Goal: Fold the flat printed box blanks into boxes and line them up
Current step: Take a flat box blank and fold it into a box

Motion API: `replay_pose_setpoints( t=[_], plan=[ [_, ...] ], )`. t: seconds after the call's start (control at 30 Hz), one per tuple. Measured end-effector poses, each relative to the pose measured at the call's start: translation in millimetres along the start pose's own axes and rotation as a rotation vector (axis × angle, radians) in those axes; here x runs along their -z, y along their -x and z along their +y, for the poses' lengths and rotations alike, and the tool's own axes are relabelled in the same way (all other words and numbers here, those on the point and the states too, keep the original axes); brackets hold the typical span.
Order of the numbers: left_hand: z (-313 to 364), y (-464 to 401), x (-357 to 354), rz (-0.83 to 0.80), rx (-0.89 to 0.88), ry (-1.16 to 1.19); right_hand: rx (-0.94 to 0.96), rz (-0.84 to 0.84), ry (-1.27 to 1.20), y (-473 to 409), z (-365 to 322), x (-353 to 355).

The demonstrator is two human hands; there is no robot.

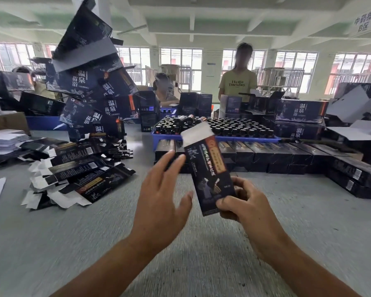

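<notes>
One box (210, 174) stands tilted above the table (180, 243), its lower end pinched by the right hand (239, 202), so the white top flap stays free. Beside it the left hand (161, 189) hovers with fingers spread wide, holding nothing, probably ready to close that flap.

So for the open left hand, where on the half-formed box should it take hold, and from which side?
Probably the upper half of the box, from its left. The right hand already pinches the bottom end, and the box stands nearly upright, leaning slightly left, so its long left edge faces the open left hand. Stay below the raised white top flap, which looks flimsy.
</notes>
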State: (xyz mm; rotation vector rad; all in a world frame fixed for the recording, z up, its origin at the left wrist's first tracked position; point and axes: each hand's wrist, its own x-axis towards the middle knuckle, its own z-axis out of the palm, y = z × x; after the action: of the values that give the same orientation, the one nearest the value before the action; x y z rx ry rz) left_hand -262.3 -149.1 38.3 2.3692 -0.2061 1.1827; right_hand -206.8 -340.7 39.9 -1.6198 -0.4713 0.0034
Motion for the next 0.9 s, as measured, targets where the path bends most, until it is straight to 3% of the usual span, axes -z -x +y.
replay_pose_setpoints(
  t=[0.1,0.2,0.3,0.53,0.9],
  plan=[
    [4.6,-8.5,8.9,-0.092,0.438,0.532,-0.052,-0.09,0.056,-0.5,3.0,0.9],
    [0.5,-13.0,9.0,-0.151,0.519,0.847,-0.058,-0.203,0.195,2.0,5.1,-3.0],
    [-0.9,-13.8,11.0,-0.138,0.486,0.859,-0.04,-0.221,0.221,4.2,4.7,-7.5],
    [3.2,-6.6,3.9,-0.205,0.468,0.837,0.085,-0.015,0.011,2.1,-4.0,1.1],
    [5.4,-8.2,9.8,-0.119,0.342,0.88,0.181,-0.035,0.031,3.7,-6.6,1.3]
  ],
)
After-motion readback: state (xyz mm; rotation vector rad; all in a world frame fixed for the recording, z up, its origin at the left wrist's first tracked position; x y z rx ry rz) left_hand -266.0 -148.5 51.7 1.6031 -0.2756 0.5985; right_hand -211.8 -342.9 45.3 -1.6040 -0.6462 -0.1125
